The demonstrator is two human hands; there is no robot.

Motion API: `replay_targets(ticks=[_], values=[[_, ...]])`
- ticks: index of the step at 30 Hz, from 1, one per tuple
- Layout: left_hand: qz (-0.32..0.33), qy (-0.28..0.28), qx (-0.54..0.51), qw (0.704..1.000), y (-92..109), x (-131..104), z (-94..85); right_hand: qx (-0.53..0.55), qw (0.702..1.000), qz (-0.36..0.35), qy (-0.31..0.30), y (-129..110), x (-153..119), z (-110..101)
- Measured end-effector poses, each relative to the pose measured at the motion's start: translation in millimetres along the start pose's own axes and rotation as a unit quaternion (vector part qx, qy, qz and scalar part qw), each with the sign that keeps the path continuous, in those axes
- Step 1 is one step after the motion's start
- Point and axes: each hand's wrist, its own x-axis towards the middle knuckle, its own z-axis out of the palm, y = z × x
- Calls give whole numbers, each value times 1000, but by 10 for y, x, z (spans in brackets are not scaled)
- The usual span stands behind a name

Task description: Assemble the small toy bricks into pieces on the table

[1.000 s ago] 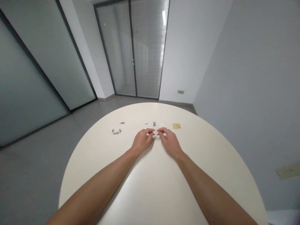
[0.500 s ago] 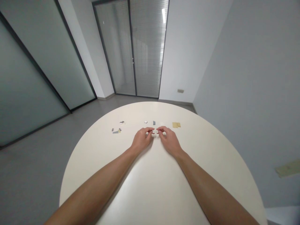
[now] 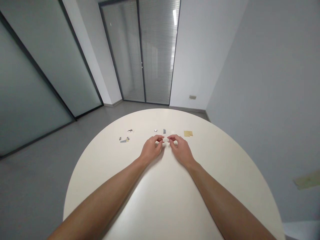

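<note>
Between my two hands is a small whitish piece (image 3: 166,140), too small to make out in detail. My left hand (image 3: 152,147) pinches its left end between thumb and fingers. At its right end, my right hand (image 3: 180,148) grips it the same way, so the fingertips of both hands nearly meet. A small grey block (image 3: 164,131) lies on the table just beyond the fingertips. To the left of that block rests a small shiny silver part (image 3: 155,130).
The round white table (image 3: 160,200) carries yellowish flat pieces (image 3: 188,133) at the right. Grey and yellowish small parts (image 3: 124,140) lie at the left, with tiny dark pieces (image 3: 130,130) behind them. Beyond the table stands a glass door (image 3: 155,50).
The whitish pieces between my fingertips look closer together, now like one continuous bar. Both hands stay almost in place, and the parts on the table have not moved.
</note>
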Motion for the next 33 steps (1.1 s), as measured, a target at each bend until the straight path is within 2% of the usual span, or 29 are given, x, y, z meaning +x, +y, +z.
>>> replay_targets(ticks=[16,33], values=[[-6,-6,-8,1000,50,-6,-29,-6,1000,-10,2,-15,-3,0],[-8,4,7,1000,78,0,-58,-29,999,-23,-22,-25,-10,-5]])
